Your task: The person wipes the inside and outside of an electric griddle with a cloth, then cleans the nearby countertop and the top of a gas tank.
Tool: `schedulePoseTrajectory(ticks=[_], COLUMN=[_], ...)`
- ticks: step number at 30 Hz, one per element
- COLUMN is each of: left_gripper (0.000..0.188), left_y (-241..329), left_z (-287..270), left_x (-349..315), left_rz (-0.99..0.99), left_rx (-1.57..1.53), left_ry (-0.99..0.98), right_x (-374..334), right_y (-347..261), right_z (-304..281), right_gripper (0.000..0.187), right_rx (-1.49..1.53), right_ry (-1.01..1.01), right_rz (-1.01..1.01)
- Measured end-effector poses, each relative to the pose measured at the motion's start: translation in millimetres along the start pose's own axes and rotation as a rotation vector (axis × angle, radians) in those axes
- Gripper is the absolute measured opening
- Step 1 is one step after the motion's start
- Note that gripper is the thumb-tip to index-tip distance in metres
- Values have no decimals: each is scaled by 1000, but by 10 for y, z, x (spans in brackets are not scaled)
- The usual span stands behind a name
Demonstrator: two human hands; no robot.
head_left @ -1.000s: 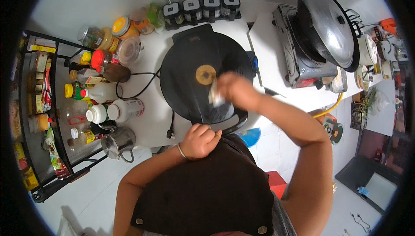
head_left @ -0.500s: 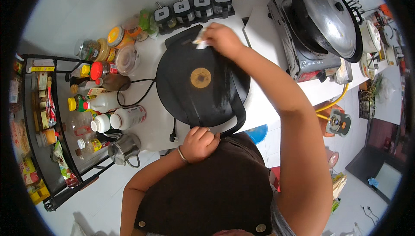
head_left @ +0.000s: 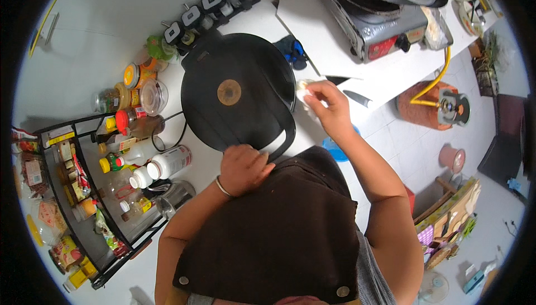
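The right hand (head_left: 330, 104) pinches a crumpled white tissue (head_left: 302, 91); the black electric griddle (head_left: 248, 90) is just left of it. The left hand (head_left: 243, 166) curls at the griddle's near edge, maybe to steady it; I can't tell if it grips.

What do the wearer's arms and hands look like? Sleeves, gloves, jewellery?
Left hand and right hand both ungloved. Thin pale bangle on the left wrist, none visible on the right. Forearms bare; grey sleeve high on the right arm.
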State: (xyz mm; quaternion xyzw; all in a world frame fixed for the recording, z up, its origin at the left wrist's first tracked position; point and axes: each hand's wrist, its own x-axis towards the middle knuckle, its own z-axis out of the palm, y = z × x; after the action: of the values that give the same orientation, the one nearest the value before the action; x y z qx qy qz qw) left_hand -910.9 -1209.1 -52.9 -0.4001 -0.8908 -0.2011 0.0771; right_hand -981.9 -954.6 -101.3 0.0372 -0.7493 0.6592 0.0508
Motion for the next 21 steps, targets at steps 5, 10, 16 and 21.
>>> schedulePoseTrajectory(ticks=[5,10,16,21], left_gripper=[35,19,16,43], left_y=[-83,-213,-223,-100], left_z=[-414,-320,-246,-283], left_x=[-55,-366,-412,-340], left_rz=[-169,-171,-322,-104], left_rx=[-63,-107,-279,-114], left_ry=[-5,27,154,91], right_x=[-343,-700,-999,-983], right_y=[-361,-562,-602,-489], right_z=[87,288,885,454], right_gripper=[24,29,27,37], right_rx=[8,-506,-633,-683], right_ry=[-95,-307,-379,-256], right_rz=[9,-406,-673,-692])
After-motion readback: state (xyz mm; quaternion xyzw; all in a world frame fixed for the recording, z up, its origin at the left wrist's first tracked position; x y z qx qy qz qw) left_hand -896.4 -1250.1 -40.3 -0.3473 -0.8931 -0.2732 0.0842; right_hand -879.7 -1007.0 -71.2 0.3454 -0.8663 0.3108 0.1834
